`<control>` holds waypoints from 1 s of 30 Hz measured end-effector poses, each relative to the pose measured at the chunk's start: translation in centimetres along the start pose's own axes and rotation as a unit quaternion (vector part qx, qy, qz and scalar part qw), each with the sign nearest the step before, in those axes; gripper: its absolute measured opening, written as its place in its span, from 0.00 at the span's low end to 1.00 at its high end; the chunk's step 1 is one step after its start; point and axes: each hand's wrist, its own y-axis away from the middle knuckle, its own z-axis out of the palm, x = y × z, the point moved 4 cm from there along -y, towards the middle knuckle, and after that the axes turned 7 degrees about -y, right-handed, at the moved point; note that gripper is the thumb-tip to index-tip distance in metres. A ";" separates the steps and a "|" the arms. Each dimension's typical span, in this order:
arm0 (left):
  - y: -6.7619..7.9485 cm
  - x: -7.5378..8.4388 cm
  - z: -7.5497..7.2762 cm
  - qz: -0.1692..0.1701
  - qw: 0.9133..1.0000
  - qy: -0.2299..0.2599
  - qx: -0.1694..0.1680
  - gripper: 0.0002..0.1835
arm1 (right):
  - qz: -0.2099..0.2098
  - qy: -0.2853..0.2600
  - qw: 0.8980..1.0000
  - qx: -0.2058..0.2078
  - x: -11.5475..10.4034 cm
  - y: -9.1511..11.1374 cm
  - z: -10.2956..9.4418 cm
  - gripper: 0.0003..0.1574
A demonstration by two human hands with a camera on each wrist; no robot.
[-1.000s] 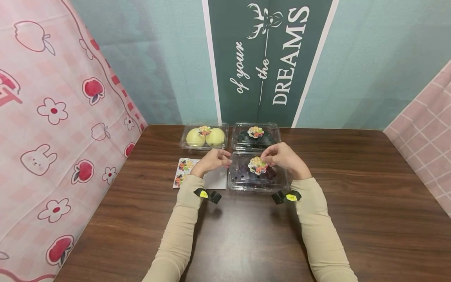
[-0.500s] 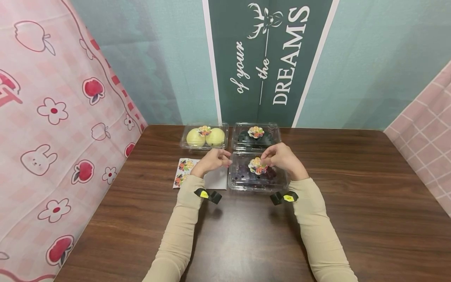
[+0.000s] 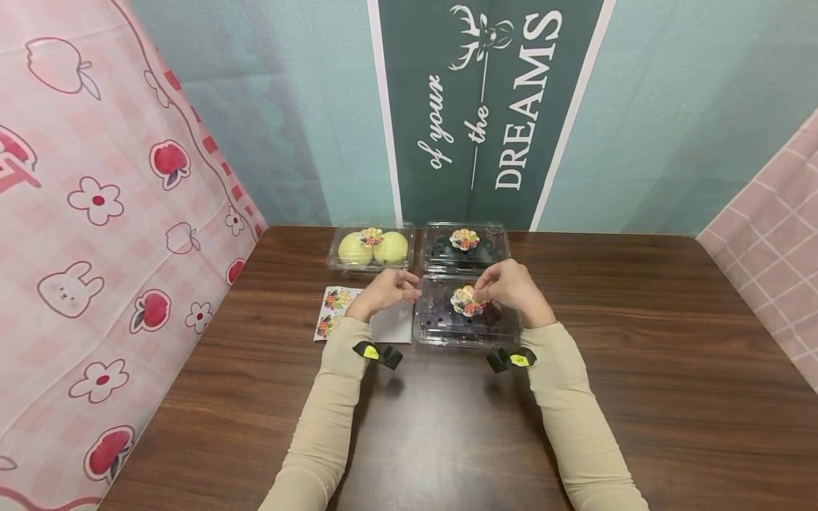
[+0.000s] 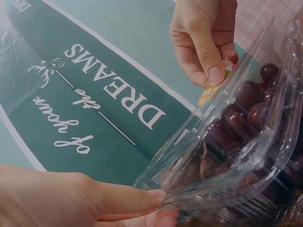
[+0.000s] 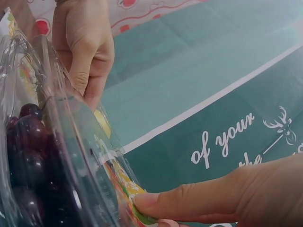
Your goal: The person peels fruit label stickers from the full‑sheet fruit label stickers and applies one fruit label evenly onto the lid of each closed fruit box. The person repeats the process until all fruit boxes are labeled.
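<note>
A clear plastic clamshell box (image 3: 441, 333) of dark red grapes (image 4: 246, 99) lies on the table before me. My left hand (image 3: 385, 289) holds the box's left edge, its thumb at the corner and its fingers below. On the lid sits a scalloped, fruit-printed sticker (image 3: 465, 305). My right hand (image 3: 511, 285) pinches the upper right edge of that sticker between thumb and fingers. In the right wrist view the thumb presses on the sticker's printed face; whether the whole sticker lies flat against the lid I cannot tell.
Behind stand a clear box of two pale yellow round fruits (image 3: 391, 248) and another of dark contents (image 3: 437, 250), each bearing a similar sticker. A white sticker sheet (image 3: 393, 326) lies partly under my left hand. Fabric drapes (image 3: 287, 142) rise at the table's back.
My right wrist and forearm have shifted slightly left, while the fingertips stay at the sticker's edge. The left hand and the boxes look unmoved.
</note>
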 end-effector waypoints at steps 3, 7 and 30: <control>0.1 0.1 0.0 -0.003 1.000 0.000 0.001 0.20 | 0.009 -0.005 1.000 0.005 0.1 0.0 0.0 0.09; 0.1 0.2 0.0 -0.004 1.000 -0.002 0.001 0.20 | 0.009 0.001 1.000 0.013 0.1 0.0 0.0 0.09; 0.1 0.1 0.0 0.003 1.000 -0.006 0.000 0.20 | 0.006 -0.027 1.000 -0.012 0.5 -0.3 0.0 0.09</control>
